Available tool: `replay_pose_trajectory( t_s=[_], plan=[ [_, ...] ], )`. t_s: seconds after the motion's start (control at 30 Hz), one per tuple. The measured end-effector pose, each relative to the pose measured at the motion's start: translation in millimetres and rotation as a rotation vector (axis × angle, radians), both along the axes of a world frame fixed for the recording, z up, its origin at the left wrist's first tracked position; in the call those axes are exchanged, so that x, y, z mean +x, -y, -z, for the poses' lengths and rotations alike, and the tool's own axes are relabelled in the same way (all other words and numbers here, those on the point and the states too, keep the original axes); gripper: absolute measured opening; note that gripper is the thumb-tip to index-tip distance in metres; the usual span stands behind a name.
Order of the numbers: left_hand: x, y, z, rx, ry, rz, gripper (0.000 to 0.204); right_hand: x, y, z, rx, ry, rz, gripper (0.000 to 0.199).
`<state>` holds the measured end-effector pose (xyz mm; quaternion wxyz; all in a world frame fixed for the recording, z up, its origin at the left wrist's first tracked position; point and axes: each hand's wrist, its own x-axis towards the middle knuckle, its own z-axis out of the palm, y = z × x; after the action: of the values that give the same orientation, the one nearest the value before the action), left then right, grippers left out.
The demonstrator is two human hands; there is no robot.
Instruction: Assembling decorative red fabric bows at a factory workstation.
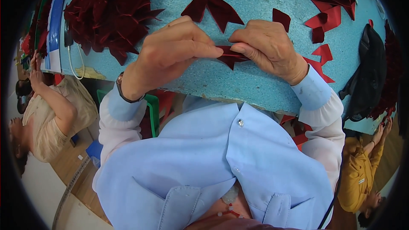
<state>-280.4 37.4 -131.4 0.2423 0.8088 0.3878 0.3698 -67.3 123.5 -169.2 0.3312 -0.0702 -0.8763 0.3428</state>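
Note:
Just above the near edge of the blue table, a short dark red velvet ribbon piece is stretched between my two hands. My left hand pinches its left end between thumb and forefinger. Its right end sits in the pinch of my right hand, partly hidden by the fingers. Beyond my hands lies a dark red velvet bow with notched tails. A small loose ribbon scrap rests past my right hand.
A big heap of dark red ribbon pieces covers the table's far left. More ribbon pieces lie at the right, beside a black cloth bag. A white cable loops at left. Co-workers sit on both sides.

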Motion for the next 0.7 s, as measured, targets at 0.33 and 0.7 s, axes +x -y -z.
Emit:
replay_pose_trajectory(
  t_s=[0.33, 0.7],
  plan=[
    [9, -1, 5, -0.351, 0.223, -0.161, 0.030, 6, -6, 5, -0.076, -0.023, -0.075, 0.015],
    [11, 17, -13, -0.596, 0.574, -0.087, 0.028, 14, 15, -27, -0.228, 0.032, -0.036, 0.014]
  ],
)
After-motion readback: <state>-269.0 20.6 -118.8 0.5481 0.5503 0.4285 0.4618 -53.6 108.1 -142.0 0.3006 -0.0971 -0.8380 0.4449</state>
